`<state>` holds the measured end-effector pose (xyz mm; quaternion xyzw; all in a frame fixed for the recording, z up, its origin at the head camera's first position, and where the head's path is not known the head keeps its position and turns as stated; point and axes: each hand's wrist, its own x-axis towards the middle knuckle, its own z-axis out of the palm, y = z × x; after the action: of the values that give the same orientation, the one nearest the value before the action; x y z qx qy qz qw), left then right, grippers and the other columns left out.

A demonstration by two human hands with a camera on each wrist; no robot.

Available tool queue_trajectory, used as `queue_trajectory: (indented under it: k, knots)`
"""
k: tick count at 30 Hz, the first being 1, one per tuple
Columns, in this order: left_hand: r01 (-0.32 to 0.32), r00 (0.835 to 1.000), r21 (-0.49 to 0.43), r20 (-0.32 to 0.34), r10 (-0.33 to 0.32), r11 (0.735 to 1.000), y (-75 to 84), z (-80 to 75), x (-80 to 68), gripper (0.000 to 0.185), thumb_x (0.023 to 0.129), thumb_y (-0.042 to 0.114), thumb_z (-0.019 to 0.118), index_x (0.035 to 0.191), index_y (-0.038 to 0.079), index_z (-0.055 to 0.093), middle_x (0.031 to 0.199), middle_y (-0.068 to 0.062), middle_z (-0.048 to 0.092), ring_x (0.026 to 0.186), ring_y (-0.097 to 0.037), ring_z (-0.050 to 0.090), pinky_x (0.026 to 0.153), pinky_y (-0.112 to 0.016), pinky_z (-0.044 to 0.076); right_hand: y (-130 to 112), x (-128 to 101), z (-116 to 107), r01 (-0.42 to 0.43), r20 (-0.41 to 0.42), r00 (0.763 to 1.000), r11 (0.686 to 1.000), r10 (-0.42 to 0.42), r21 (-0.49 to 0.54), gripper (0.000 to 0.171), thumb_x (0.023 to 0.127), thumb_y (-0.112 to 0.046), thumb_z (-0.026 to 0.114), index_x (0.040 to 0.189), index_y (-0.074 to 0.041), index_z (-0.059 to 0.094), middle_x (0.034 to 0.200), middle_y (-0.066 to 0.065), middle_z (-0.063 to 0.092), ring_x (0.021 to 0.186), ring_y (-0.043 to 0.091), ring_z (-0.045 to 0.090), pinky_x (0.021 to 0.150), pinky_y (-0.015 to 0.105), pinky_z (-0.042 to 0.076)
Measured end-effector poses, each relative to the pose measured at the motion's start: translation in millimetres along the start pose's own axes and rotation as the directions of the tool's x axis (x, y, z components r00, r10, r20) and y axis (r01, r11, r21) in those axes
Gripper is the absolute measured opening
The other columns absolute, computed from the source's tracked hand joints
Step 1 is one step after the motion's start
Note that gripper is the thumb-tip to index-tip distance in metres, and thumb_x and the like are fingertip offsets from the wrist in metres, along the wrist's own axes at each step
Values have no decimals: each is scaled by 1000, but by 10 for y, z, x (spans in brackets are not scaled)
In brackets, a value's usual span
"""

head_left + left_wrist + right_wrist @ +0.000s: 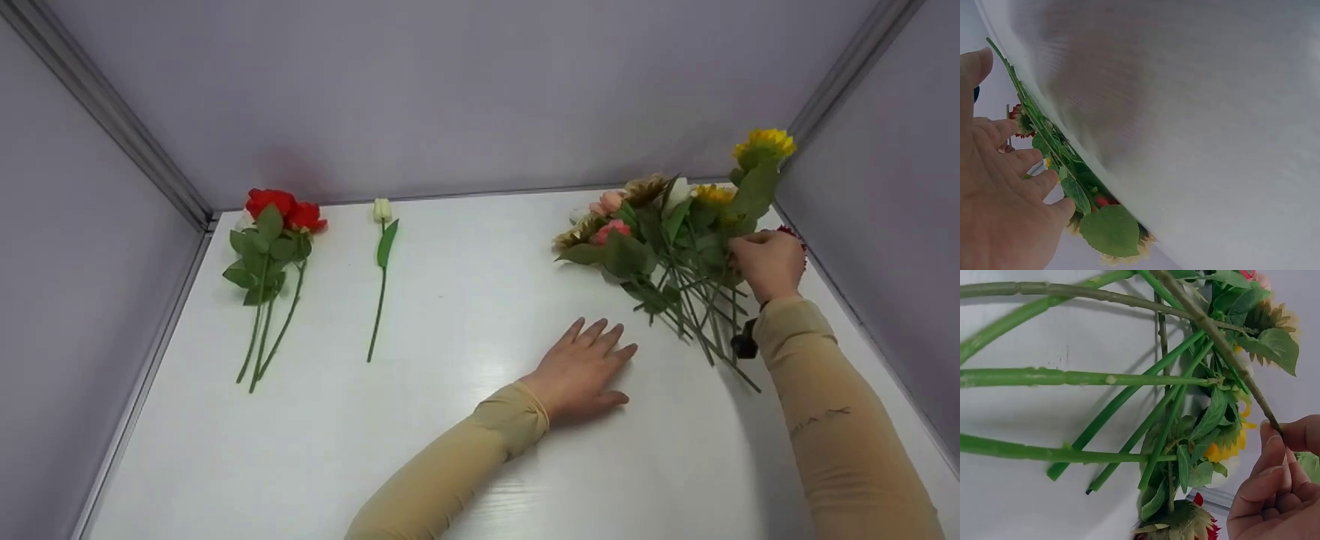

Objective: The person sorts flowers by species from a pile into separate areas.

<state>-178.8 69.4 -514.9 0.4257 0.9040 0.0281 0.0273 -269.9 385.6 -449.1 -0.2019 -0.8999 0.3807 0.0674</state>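
Observation:
My right hand point(769, 262) pinches a stem point(1252, 391) between thumb and fingertips at the right side of a flower pile. A yellow sunflower point(765, 146) with large leaves rises above this hand. Stems in the pile point(694, 277) overlap and cross, with pink, cream, white and yellow blooms toward the back wall. A dark red flower point(1182, 523) lies close to the right hand, partly hidden by it in the head view. My left hand point(585, 375), fingers spread and holding nothing, is low over the white table, left of the stem ends.
Red roses point(274, 206) with several leaves lie at the table's back left. A single white tulip point(382, 210) lies to their right, its stem pointing toward the front. Grey panels point(480, 90) enclose the white table point(450, 300) at the back and both sides.

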Motion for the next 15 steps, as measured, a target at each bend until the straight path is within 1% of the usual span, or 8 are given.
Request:
queue_trajectory:
  k: [3, 6, 8, 9, 10, 11, 12, 15]
  knots:
    - [26, 1000, -58, 1, -26, 998, -48, -31, 3, 73, 100, 63, 51, 162, 27, 34, 168, -2, 26, 155, -24, 18, 125, -43, 12, -48, -12, 53, 15, 10, 1000, 999, -15, 38, 43, 99, -35, 59, 121, 0, 71, 93, 0, 69, 84, 16, 61, 68, 26, 51]
    - [73, 997, -189, -12, -76, 979, -118, -84, 5, 69, 103, 59, 49, 161, 23, 36, 166, -4, 31, 154, -24, 23, 124, -40, 17, -154, -66, 164, 38, 72, 996, 986, -50, 160, 44, 101, -37, 61, 123, 0, 69, 96, 0, 69, 88, 15, 61, 71, 25, 52]
    - [119, 991, -321, -19, -133, 939, -177, -127, 1, 66, 105, 55, 49, 160, 20, 38, 164, -5, 35, 152, -23, 29, 123, -36, 21, -265, -130, 269, 50, 131, 988, 966, -85, 255, 44, 101, -36, 63, 124, 1, 67, 98, 2, 70, 90, 16, 62, 73, 25, 54]
    - [143, 986, -397, -22, -166, 906, -210, -146, -4, 64, 105, 53, 49, 159, 19, 39, 162, -4, 38, 150, -22, 31, 122, -35, 24, -329, -171, 332, 45, 166, 981, 952, -99, 303, 44, 102, -36, 63, 126, 1, 66, 100, 4, 70, 91, 18, 63, 74, 25, 55]
    - [167, 979, -478, -20, -201, 862, -244, -168, -12, 63, 106, 51, 50, 158, 18, 41, 161, -4, 40, 149, -20, 34, 121, -33, 26, -397, -218, 402, 34, 201, 973, 937, -111, 349, 43, 102, -34, 63, 126, 2, 65, 101, 7, 70, 92, 20, 64, 76, 27, 56]
    - [190, 971, -561, -14, -239, 806, -279, -189, -25, 61, 106, 49, 51, 157, 17, 43, 159, -3, 42, 148, -18, 36, 120, -31, 28, -465, -269, 478, 26, 233, 965, 924, -123, 381, 43, 103, -33, 63, 127, 2, 64, 103, 9, 70, 94, 22, 65, 78, 28, 56]
    - [207, 961, -641, -7, -275, 739, -314, -210, -40, 59, 106, 47, 52, 155, 16, 45, 157, -2, 45, 145, -17, 40, 118, -31, 32, -532, -323, 553, 20, 257, 957, 914, -135, 406, 42, 103, -33, 64, 128, 2, 64, 105, 12, 70, 96, 24, 65, 79, 30, 57]
    - [216, 929, -838, 19, -369, 501, -427, -261, -105, 52, 105, 41, 57, 149, 12, 54, 147, -1, 56, 134, -17, 53, 108, -30, 44, -721, -492, 791, -1, 316, 933, 876, -173, 482, 42, 102, -31, 65, 128, 2, 64, 109, 17, 68, 96, 26, 66, 83, 34, 58]
